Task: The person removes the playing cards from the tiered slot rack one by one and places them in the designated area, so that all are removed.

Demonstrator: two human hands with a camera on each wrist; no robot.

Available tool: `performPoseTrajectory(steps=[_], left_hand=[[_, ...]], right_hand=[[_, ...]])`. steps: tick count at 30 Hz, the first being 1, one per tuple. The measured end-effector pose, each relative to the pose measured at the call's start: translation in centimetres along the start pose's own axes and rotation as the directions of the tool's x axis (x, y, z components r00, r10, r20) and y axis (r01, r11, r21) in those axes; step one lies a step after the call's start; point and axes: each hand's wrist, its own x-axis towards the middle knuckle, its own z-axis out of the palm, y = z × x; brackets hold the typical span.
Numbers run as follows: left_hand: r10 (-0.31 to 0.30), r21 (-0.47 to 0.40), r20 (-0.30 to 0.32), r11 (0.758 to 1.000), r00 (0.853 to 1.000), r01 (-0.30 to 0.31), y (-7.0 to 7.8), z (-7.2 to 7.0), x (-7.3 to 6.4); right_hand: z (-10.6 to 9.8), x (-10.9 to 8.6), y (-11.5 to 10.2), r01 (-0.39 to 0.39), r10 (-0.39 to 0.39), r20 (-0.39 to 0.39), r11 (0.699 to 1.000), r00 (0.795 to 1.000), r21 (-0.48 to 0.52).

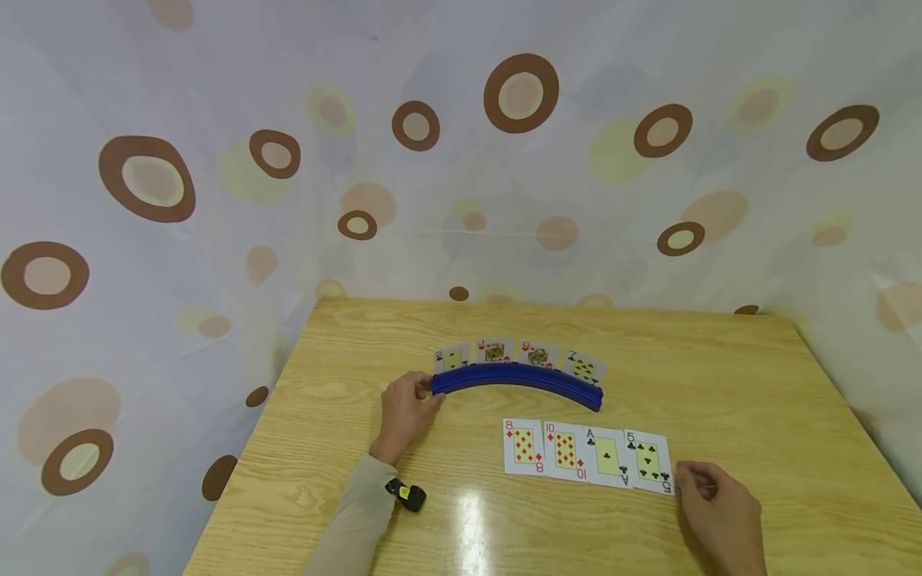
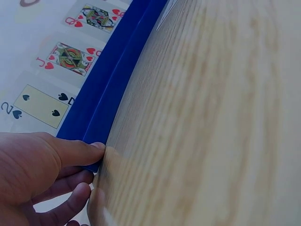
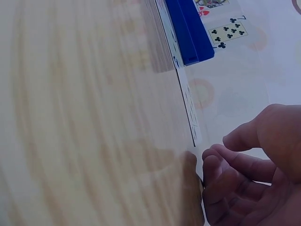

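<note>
A curved blue card holder point(image 1: 515, 374) stands on the table with a two of spades point(image 2: 41, 106), jack of hearts point(image 2: 70, 57), queen of hearts point(image 2: 96, 18) and seven of clubs point(image 3: 228, 32) upright in it. My left hand point(image 1: 405, 412) pinches the holder's left end, thumb on the near side. In front, face up in a row, lie an eight of diamonds point(image 1: 523, 446), ten of diamonds point(image 1: 565, 451), ace of clubs point(image 1: 607, 456) and five of clubs point(image 1: 649, 462). Just right of the five, my right hand point(image 1: 723, 512) has loosely curled fingers and holds nothing.
The wooden table point(image 1: 749, 384) reaches back to a patterned sheet point(image 1: 461, 176) that hangs behind it and at both sides. A black strap device point(image 1: 406, 494) is worn on the left wrist over a light sleeve point(image 1: 356, 512).
</note>
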Motion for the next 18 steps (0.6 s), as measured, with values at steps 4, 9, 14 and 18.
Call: performPoseTrajectory(steps=[4,9,14,18], left_hand=[[-0.002,0.007,0.003,1.000,1.000,0.002,0.1,0.0,0.0],[-0.001,0.017,0.004,1.000,1.000,0.001,-0.1,0.0,-0.2],[0.002,0.015,0.001,1.000,1.000,-0.002,-0.2,0.1,-0.1],[-0.001,0.002,0.006,1.000,1.000,0.001,-0.2,0.1,-0.1]], right_hand=[[0.1,-0.1,-0.1,-0.011,0.011,0.010,1.000,1.000,0.017],[0.4,0.0,-0.6,-0.007,0.007,0.005,1.000,1.000,0.030],[0.7,0.1,-1.2,0.017,-0.016,-0.029,1.000,0.999,0.027],[0.8,0.3,-1.7,0.036,-0.035,-0.032,0.999,0.999,0.034]])
